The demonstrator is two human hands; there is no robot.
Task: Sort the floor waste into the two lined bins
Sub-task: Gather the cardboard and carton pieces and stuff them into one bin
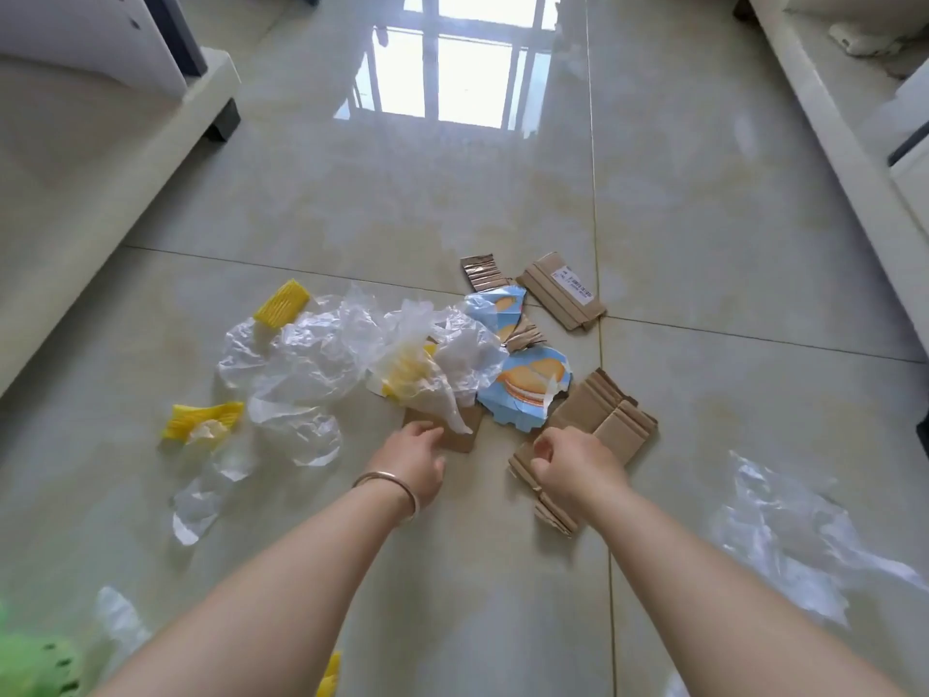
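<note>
Cardboard under the right hand: the right hand (570, 462) has its fingers curled onto the near edge of a creased brown cardboard piece (603, 425). It looks like a pinch to lift it off the tiles, though how firm the hold is I cannot tell.
Cardboard under the left hand: the left hand (414, 457), bracelet (389, 487) on the wrist, lies with loosely bent fingers on the near corner of a small brown card (465, 435). That card is partly buried under clear plastic, so I judge the hand is there to draw it free.
Hands together: both work side by side on brown pieces, a sign that paper goods are being gathered first.
Plastic film: a crumpled heap of clear bags (321, 354) sprawls beyond and to the left of the left hand, untouched. Another clear sheet (784, 535) lies well to the right of the right forearm.
Yellow foam netting: one piece (281, 301) sits at the far left of the heap, one (203, 420) lies left of the left hand.
Biscuit box scraps: torn blue printed pieces (528, 389) lie just beyond and between the hands, touching the cardboard.
Farther cardboard: two more pieces (560, 296) rest well beyond the right hand.
Bins: neither is in sight.
Progress: nearly all the waste lies on the floor (452, 193), so sorting seems barely begun.
</note>
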